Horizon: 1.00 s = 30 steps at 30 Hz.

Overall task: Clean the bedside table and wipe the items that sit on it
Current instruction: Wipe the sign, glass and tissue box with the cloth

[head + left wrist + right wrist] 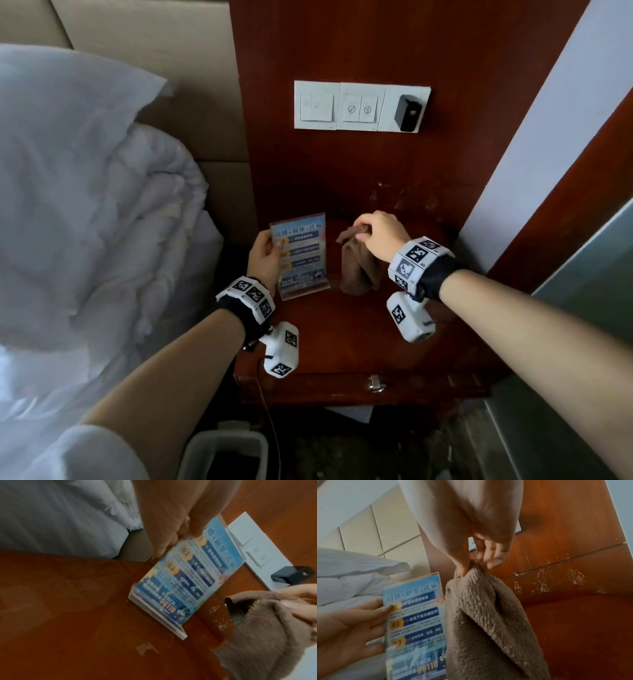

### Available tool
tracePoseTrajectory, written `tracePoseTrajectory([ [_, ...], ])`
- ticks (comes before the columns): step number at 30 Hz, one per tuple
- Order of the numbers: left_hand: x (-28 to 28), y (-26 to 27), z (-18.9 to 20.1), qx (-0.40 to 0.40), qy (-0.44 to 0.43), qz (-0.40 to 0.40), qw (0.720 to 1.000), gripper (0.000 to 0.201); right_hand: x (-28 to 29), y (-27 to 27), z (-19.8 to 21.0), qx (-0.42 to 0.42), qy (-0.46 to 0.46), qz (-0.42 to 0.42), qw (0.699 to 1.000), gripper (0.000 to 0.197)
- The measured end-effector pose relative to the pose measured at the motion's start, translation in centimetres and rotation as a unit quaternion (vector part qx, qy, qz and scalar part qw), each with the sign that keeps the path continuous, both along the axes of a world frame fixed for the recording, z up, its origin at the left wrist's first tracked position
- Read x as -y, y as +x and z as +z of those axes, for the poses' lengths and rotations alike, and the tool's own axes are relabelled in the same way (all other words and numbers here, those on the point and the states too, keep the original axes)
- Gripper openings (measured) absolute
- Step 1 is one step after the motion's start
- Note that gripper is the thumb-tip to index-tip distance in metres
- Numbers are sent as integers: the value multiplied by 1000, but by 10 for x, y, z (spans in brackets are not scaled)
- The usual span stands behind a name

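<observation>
Two hands over the bedside table point(346, 342), each holding one thing.

The left hand point(265, 255) reaches in from the left and grips the left edge of the standing sign point(301, 255), thumb on its front. The right hand point(383, 234) reaches down from the right and pinches the top of the brown cloth point(359, 267), which hangs down to the tabletop just right of the sign.
</observation>
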<state>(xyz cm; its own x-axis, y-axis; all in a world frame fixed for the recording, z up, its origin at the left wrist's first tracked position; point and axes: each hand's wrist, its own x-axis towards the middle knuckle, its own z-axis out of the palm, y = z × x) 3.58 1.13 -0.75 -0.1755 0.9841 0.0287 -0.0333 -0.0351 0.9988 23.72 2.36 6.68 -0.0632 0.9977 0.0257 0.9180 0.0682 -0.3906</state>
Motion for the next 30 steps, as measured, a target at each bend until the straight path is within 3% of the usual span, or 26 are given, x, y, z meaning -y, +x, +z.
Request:
tracePoseTrajectory([
  [4,10,-3,5,-16,-13,-37,999,10,5,-3,3,-3,8,4,1000,22],
  [12,18,-38,54,-113,-18,-46,992,17,12,-26,57,-14,76,23,997,23],
  [21,59,-116,179,-74,106,100,987,15,27,-94,141,-99,211,87,968,23],
  [30,160,-209,224,-100,143,265,948,16,69,-209,169,-241,265,216,908,25],
])
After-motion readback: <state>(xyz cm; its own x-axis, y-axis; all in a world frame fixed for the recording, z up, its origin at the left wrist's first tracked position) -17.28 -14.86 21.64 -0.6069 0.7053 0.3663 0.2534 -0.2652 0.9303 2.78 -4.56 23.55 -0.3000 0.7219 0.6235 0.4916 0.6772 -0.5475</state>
